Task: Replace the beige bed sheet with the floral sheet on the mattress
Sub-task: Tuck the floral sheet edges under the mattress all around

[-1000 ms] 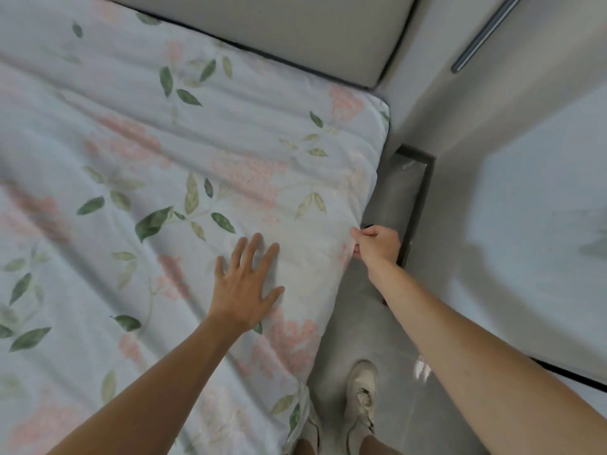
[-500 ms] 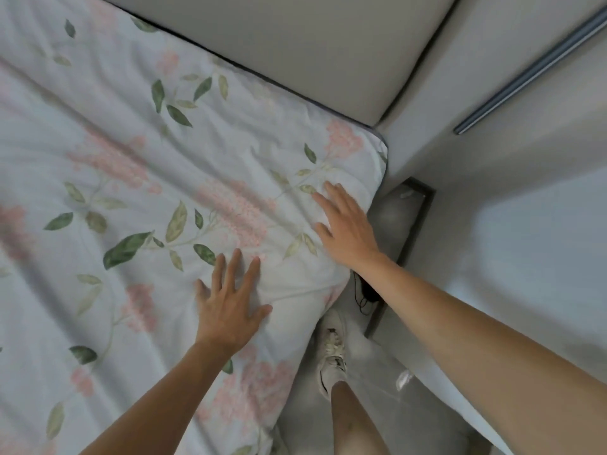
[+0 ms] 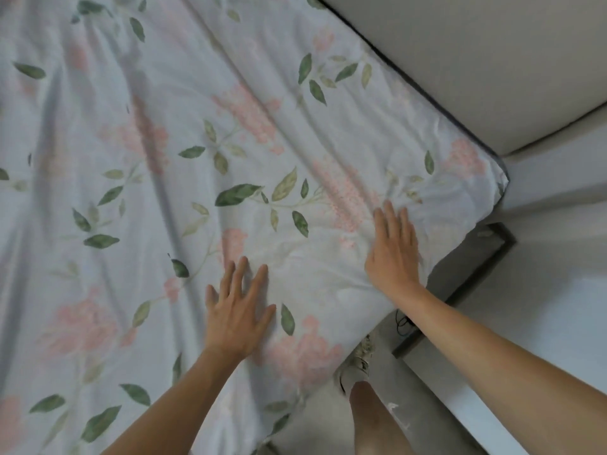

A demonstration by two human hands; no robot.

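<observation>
Two hands lie flat on the floral sheet (image 3: 230, 133), which covers the whole visible top of the mattress and wraps over its corner (image 3: 492, 178) beside the grey headboard (image 3: 476, 60). The left hand (image 3: 238, 315) presses palm down with its fingers (image 3: 241, 274) straight and slightly spread; the right hand (image 3: 392, 254) does the same nearer the mattress edge, its fingers (image 3: 391, 221) straight and close together, holding nothing. No beige sheet shows in this view, so the swap looks largely done and the step in hand seems to be smoothing. Long soft creases run diagonally across the cloth, which suggests a thin, light, limp fabric that will slide and bunch under a push rather than hold shape. Flat palms sweeping outward toward the edge should carry the slack away; to pull it tauter, the hem hanging over the side near the shoe (image 3: 358, 362) on the floor (image 3: 328, 421) looks like the best place to pinch.
</observation>
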